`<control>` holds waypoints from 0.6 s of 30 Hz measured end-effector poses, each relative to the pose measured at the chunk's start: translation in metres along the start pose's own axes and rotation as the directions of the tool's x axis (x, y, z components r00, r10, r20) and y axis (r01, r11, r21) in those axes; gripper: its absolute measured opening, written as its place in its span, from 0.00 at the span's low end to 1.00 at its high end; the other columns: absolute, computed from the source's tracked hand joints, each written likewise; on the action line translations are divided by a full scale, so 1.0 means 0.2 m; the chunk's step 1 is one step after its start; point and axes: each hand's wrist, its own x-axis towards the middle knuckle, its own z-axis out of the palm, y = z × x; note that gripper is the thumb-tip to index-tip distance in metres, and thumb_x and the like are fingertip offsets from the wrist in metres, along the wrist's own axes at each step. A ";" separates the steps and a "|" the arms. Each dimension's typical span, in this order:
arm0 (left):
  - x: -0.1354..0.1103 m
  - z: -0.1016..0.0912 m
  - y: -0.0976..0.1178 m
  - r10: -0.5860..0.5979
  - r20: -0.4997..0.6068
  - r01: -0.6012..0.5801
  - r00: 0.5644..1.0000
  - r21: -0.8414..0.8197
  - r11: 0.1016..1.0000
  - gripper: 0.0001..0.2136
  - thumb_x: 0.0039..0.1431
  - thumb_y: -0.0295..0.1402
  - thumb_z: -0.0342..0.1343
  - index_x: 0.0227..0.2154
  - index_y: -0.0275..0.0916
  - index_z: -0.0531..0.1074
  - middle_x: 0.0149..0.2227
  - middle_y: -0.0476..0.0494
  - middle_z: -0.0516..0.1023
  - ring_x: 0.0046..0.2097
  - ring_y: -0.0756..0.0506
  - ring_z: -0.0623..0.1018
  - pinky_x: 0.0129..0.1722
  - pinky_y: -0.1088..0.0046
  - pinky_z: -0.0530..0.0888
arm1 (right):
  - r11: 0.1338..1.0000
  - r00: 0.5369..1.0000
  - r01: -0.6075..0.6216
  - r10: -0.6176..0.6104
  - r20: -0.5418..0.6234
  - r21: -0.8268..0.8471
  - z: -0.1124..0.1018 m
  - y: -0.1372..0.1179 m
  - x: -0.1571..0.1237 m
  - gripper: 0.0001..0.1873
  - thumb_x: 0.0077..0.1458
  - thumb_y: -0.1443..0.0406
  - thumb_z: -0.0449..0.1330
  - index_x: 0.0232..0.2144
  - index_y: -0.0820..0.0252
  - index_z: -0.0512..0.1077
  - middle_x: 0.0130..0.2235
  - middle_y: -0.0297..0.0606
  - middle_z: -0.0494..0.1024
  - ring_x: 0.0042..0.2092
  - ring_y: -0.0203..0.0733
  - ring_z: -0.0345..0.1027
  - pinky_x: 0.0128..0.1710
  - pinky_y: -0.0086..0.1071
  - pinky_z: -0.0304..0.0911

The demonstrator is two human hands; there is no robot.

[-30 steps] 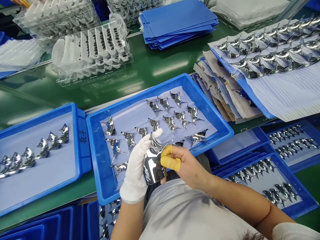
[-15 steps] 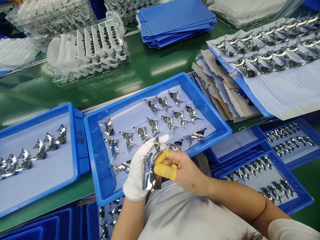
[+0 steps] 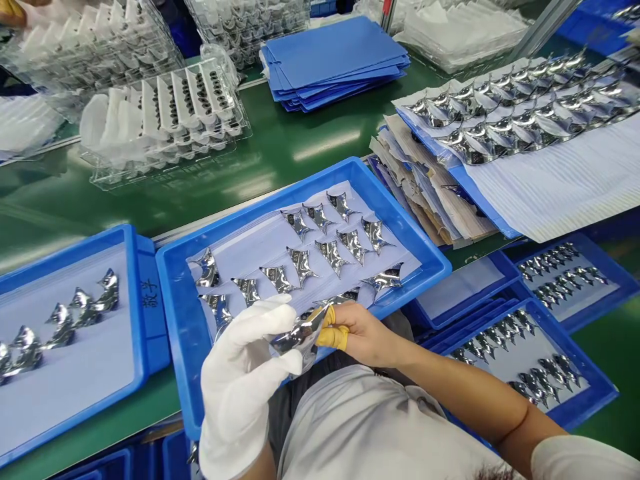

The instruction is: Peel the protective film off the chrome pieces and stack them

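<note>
"What changed?"
"The chrome part [image 3: 304, 333] has turned, hiding its lettering; the right hand [image 3: 367, 337] pinches it at the blue tray's [image 3: 400, 295] near rim."
"The left hand [image 3: 237, 383]?"
"Fingers parted around it, contact unclear; the right likely supports it."

The held piece [image 3: 303, 335] is mirror-bright and smooth, with a chromed-metal look, like the shiny pieces [image 3: 300, 265] in the blue tray [image 3: 171, 320]. That tray is smooth plastic with a low sheen, lined with a matt, papery white liner [image 3: 245, 253]. The white glove [image 3: 233, 400] is soft, matt cloth; the yellow finger covers [image 3: 333, 338] look like thin, dull rubber. Green and glossy, the counter [image 3: 300, 145] mirrors the light in streaks. Flat blue sheets [image 3: 335, 57] are smooth, satin plastic, and the brown stack [image 3: 420, 183] shows rough, ragged paper edges. The shirt [image 3: 385, 427] is matt cloth. The far boxes [image 3: 110, 65], seen hazily, are probably thin clear plastic.
</note>
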 end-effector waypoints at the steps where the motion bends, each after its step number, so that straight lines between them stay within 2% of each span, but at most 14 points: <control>1: -0.01 0.01 0.00 -0.009 -0.010 0.009 1.000 0.004 1.000 0.14 0.52 0.31 0.68 0.43 0.50 0.80 0.42 0.51 0.81 0.51 0.44 0.76 0.55 0.68 0.74 | 1.000 1.000 0.018 -0.018 0.000 -0.017 0.00 0.00 0.00 0.21 0.58 0.51 0.63 0.25 0.62 0.71 0.27 0.34 0.71 0.29 0.33 0.61 0.33 0.27 0.63; 6: -0.03 -0.02 -0.03 -0.173 -0.116 0.169 0.978 -0.042 0.985 0.15 0.56 0.33 0.64 0.46 0.51 0.79 0.49 0.49 0.81 0.49 0.43 0.79 0.48 0.71 0.78 | 0.958 0.978 0.206 -0.200 0.051 -0.201 -0.01 -0.02 -0.02 0.12 0.65 0.60 0.58 0.32 0.61 0.75 0.31 0.38 0.76 0.33 0.36 0.68 0.37 0.29 0.65; 8: -0.02 -0.03 -0.04 -0.213 -0.133 0.206 0.968 -0.064 0.976 0.15 0.55 0.34 0.65 0.47 0.49 0.80 0.47 0.47 0.81 0.49 0.42 0.79 0.49 0.69 0.78 | 0.922 0.964 0.264 -0.251 0.082 -0.283 -0.01 -0.05 -0.03 0.09 0.66 0.63 0.57 0.35 0.60 0.76 0.33 0.39 0.78 0.35 0.37 0.69 0.39 0.30 0.65; 11: -0.01 -0.03 -0.05 -0.261 -0.136 0.249 0.956 -0.099 0.963 0.15 0.53 0.35 0.66 0.46 0.47 0.80 0.43 0.45 0.83 0.49 0.40 0.80 0.50 0.68 0.77 | 0.908 0.965 0.262 -0.250 0.077 -0.328 0.00 -0.09 -0.04 0.08 0.65 0.64 0.57 0.35 0.58 0.76 0.32 0.39 0.77 0.34 0.38 0.68 0.39 0.32 0.64; 13: 0.01 -0.01 -0.06 -0.287 -0.140 0.271 0.947 -0.125 0.954 0.15 0.53 0.36 0.66 0.45 0.46 0.81 0.43 0.45 0.83 0.48 0.40 0.80 0.49 0.67 0.78 | 0.962 0.987 0.158 -0.155 0.029 -0.223 0.02 -0.10 -0.05 0.09 0.64 0.61 0.58 0.32 0.58 0.74 0.30 0.37 0.75 0.32 0.37 0.67 0.36 0.32 0.65; 15: 0.04 0.01 -0.06 -0.305 -0.166 0.284 0.938 -0.136 0.949 0.13 0.54 0.37 0.65 0.43 0.45 0.80 0.42 0.45 0.83 0.46 0.40 0.81 0.50 0.65 0.77 | 0.999 0.999 -0.044 0.045 -0.009 0.026 0.06 -0.09 -0.04 0.11 0.62 0.58 0.59 0.30 0.58 0.70 0.27 0.34 0.71 0.29 0.35 0.66 0.31 0.30 0.65; 17: 0.07 0.04 -0.06 -0.332 -0.194 0.309 0.923 -0.141 0.941 0.10 0.57 0.39 0.63 0.41 0.45 0.80 0.42 0.45 0.83 0.46 0.40 0.81 0.52 0.62 0.76 | 0.937 0.976 -0.204 0.217 -0.016 0.284 0.09 -0.07 -0.03 0.14 0.59 0.55 0.62 0.30 0.59 0.67 0.24 0.30 0.68 0.25 0.33 0.64 0.25 0.28 0.63; 18: 0.08 0.05 -0.06 -0.350 -0.203 0.325 0.914 -0.148 0.934 0.09 0.58 0.40 0.62 0.40 0.45 0.80 0.42 0.45 0.82 0.47 0.40 0.81 0.52 0.61 0.76 | 0.898 0.964 -0.242 0.267 -0.016 0.368 0.10 -0.06 -0.03 0.15 0.58 0.54 0.63 0.29 0.59 0.66 0.23 0.29 0.68 0.24 0.33 0.64 0.24 0.27 0.62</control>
